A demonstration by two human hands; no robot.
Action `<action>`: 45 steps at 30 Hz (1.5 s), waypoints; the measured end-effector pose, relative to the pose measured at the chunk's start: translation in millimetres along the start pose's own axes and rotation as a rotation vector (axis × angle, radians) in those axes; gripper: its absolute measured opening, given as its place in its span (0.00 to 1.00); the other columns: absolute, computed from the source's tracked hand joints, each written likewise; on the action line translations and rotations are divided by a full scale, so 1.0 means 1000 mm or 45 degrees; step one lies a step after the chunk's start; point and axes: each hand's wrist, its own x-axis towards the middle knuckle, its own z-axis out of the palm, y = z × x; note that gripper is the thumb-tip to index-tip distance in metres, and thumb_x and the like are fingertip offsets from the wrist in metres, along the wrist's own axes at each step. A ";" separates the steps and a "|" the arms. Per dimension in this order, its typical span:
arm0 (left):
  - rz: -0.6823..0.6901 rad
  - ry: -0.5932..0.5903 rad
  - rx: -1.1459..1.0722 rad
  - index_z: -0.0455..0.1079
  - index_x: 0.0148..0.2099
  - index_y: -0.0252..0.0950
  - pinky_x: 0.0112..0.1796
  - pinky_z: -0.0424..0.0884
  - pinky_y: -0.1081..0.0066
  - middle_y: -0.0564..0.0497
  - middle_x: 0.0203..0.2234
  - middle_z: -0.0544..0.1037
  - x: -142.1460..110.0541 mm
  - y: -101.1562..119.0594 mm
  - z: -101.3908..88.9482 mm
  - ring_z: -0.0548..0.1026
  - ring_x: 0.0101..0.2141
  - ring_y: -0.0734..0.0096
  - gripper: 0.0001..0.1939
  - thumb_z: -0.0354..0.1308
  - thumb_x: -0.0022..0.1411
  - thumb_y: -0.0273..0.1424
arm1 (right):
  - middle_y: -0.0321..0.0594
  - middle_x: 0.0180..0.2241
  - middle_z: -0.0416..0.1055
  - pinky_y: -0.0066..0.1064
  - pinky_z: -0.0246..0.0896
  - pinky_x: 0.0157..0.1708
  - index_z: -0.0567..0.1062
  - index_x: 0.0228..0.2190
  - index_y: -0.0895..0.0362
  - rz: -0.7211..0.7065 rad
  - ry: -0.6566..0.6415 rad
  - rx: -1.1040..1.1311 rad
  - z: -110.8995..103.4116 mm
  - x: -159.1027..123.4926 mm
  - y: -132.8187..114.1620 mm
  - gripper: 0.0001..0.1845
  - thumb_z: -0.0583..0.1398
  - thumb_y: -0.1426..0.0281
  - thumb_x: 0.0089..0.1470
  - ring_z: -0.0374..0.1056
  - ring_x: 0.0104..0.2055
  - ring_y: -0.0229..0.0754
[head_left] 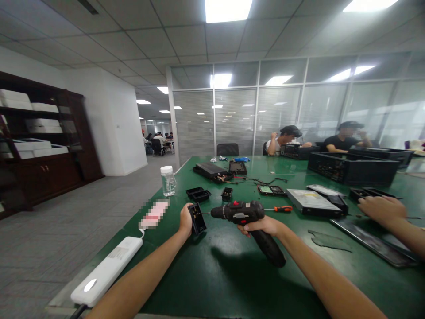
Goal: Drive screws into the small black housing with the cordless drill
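Note:
My left hand [186, 220] is closed around a small black plastic part [197, 218], held upright just above the green table [206, 283]. My right hand [262, 226] grips a black cordless electric screwdriver [245, 221] by its handle. Its bit points left and touches the black part. A screwdriver with an orange handle [282, 208] lies just behind the tool.
A white power strip [106, 270] lies at the near left edge, a clear bottle [168, 180] further back. Small black trays [198, 194], a drive unit [312, 202] and black crates [352, 168] lie around. A co-worker's hand [381, 208] rests at right. Two people sit at the far end.

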 end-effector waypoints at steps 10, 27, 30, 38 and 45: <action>-0.022 -0.009 -0.030 0.67 0.30 0.37 0.25 0.63 0.72 0.55 0.19 0.68 -0.001 -0.001 0.000 0.66 0.22 0.71 0.15 0.51 0.48 0.43 | 0.38 0.26 0.64 0.29 0.62 0.29 0.71 0.31 0.64 0.015 0.020 -0.002 0.002 0.000 -0.002 0.15 0.64 0.65 0.45 0.62 0.28 0.36; -0.027 -0.038 -0.034 0.68 0.29 0.37 0.26 0.64 0.72 0.55 0.20 0.69 0.002 -0.003 -0.001 0.67 0.22 0.71 0.13 0.50 0.50 0.41 | 0.39 0.27 0.65 0.29 0.62 0.29 0.72 0.32 0.64 0.001 0.020 0.028 -0.001 0.000 0.002 0.14 0.64 0.66 0.47 0.63 0.29 0.37; -0.029 -0.034 -0.028 0.68 0.30 0.37 0.26 0.64 0.72 0.55 0.20 0.69 0.001 -0.002 -0.001 0.67 0.22 0.71 0.13 0.50 0.49 0.41 | 0.39 0.27 0.65 0.29 0.62 0.30 0.72 0.32 0.64 0.006 0.010 0.019 -0.002 0.000 0.003 0.13 0.63 0.66 0.47 0.63 0.29 0.37; -0.021 -0.027 -0.017 0.68 0.30 0.37 0.27 0.64 0.71 0.54 0.20 0.70 0.000 -0.002 -0.001 0.68 0.23 0.70 0.15 0.50 0.48 0.43 | 0.39 0.27 0.65 0.29 0.62 0.29 0.71 0.32 0.65 -0.013 -0.009 0.011 0.000 0.000 0.000 0.13 0.63 0.66 0.48 0.63 0.29 0.37; -0.017 -0.014 0.003 0.69 0.31 0.37 0.27 0.65 0.71 0.54 0.21 0.71 0.000 -0.001 -0.001 0.69 0.24 0.70 0.15 0.49 0.50 0.42 | 0.39 0.27 0.65 0.29 0.62 0.29 0.71 0.32 0.65 -0.002 -0.005 0.009 0.001 0.000 -0.001 0.13 0.63 0.67 0.47 0.63 0.29 0.37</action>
